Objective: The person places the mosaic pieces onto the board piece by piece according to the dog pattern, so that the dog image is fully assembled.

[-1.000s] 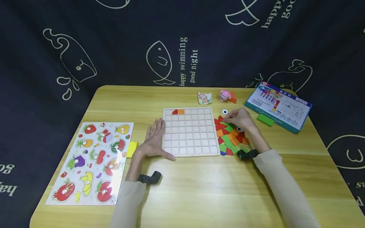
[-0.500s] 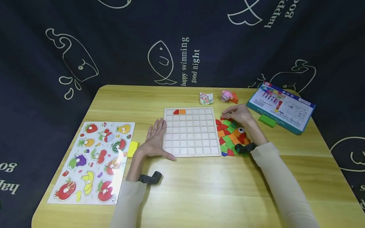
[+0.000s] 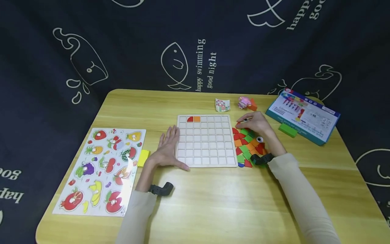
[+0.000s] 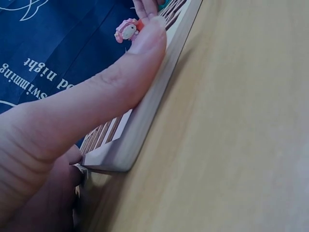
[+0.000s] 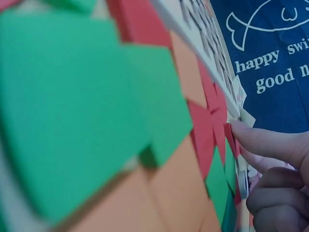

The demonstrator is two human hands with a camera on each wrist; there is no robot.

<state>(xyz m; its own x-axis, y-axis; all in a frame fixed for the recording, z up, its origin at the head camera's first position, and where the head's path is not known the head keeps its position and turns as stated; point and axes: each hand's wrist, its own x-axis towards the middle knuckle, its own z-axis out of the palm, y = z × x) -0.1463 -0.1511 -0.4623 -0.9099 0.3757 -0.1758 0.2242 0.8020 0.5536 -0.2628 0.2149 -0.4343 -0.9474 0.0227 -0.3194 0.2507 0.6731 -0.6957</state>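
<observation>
A white grid board [image 3: 207, 138] lies mid-table, a red quarter-round piece [image 3: 190, 119] and an orange square piece [image 3: 197, 119] set in its top row. My left hand [image 3: 165, 152] rests along the board's left edge with fingers spread and thumb by the near edge; in the left wrist view the thumb [image 4: 106, 82] lies along the frame. My right hand [image 3: 256, 122] is at the far end of a pile of red, green and orange pieces [image 3: 243, 144]. Its thumb and forefinger pinch a red piece [image 5: 230, 135], mostly hidden by the fingers.
A fruit puzzle board [image 3: 99, 173] lies at left, beside a yellow block [image 3: 143, 158]. Behind the grid board are a small picture card [image 3: 222, 105] and a pink figurine [image 3: 244, 102]. A blue box [image 3: 304, 115] and green block [image 3: 287, 130] stand at right.
My right hand has drawn back slightly from over the pile to its far end, fingers at a red piece. The left hand stays at the board's edge. The head view has shifted slightly.
</observation>
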